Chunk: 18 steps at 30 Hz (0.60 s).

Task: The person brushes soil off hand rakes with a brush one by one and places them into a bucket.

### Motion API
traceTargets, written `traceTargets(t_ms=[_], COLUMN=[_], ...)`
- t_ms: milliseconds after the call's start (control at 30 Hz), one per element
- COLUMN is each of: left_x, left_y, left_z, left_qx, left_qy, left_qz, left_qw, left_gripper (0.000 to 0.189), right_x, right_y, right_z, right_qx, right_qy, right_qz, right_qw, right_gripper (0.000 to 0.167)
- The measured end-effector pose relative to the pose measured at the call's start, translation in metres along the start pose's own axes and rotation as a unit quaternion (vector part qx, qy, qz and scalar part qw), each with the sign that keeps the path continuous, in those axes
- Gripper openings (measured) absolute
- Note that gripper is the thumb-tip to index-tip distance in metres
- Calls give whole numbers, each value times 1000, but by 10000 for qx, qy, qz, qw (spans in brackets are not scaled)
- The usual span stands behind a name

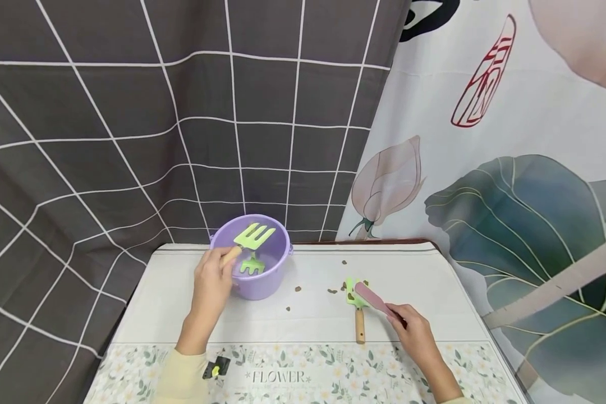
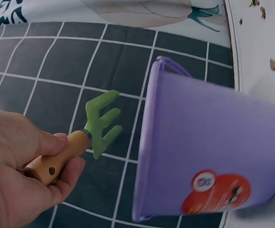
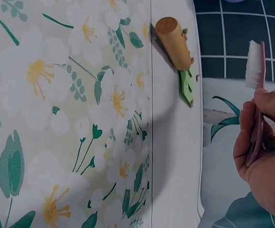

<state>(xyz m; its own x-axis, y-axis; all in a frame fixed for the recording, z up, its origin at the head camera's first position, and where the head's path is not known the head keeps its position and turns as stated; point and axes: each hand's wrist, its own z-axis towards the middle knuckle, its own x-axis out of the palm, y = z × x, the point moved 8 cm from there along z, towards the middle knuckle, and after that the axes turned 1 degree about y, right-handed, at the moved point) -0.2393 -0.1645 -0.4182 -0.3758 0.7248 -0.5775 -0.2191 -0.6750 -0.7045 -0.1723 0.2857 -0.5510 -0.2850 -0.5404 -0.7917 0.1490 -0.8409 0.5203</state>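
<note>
My left hand (image 1: 214, 275) grips the wooden handle of a small green garden fork (image 1: 254, 236), its prongs raised above the mouth of a purple bucket (image 1: 257, 289). Inside the bucket lies another green pronged tool (image 1: 252, 264); its handle is hard to make out. In the left wrist view the held fork (image 2: 102, 123) is beside the bucket's rim, apart from it. My right hand (image 1: 416, 334) holds a pink brush (image 1: 371, 297) with white bristles (image 3: 254, 64). The brush is over a third green pronged tool (image 1: 350, 292) on the table, its wooden handle (image 1: 359, 326) pointing towards me.
Several brown bits (image 1: 298, 289) are scattered on the white tabletop (image 1: 313, 320), some around the tool at right. A flowered mat (image 1: 278, 359) covers the near part, with a small black and yellow item (image 1: 216, 368) by the left sleeve. Curtains (image 1: 262, 140) hang behind the table.
</note>
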Motion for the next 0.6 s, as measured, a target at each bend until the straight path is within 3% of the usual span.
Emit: traceTargets(t_ms=[333, 467, 600], left_x=[-20, -20, -14], left_y=[0, 1, 5], left_z=[11, 15, 23], left_qx=[164, 199, 39], left_qy=[-160, -200, -92], left_qz=[267, 200, 232], left_qw=[9994, 9994, 9997], left_gripper=[23, 20, 25], right_x=[2, 1, 1], right_y=[-2, -2, -3], right_z=[-2, -4, -4], right_qx=[0, -40, 4], right_qy=[72, 57, 105], right_qz=[65, 74, 89], right_qw=[10000, 9999, 9999], right_gripper=[28, 28, 28])
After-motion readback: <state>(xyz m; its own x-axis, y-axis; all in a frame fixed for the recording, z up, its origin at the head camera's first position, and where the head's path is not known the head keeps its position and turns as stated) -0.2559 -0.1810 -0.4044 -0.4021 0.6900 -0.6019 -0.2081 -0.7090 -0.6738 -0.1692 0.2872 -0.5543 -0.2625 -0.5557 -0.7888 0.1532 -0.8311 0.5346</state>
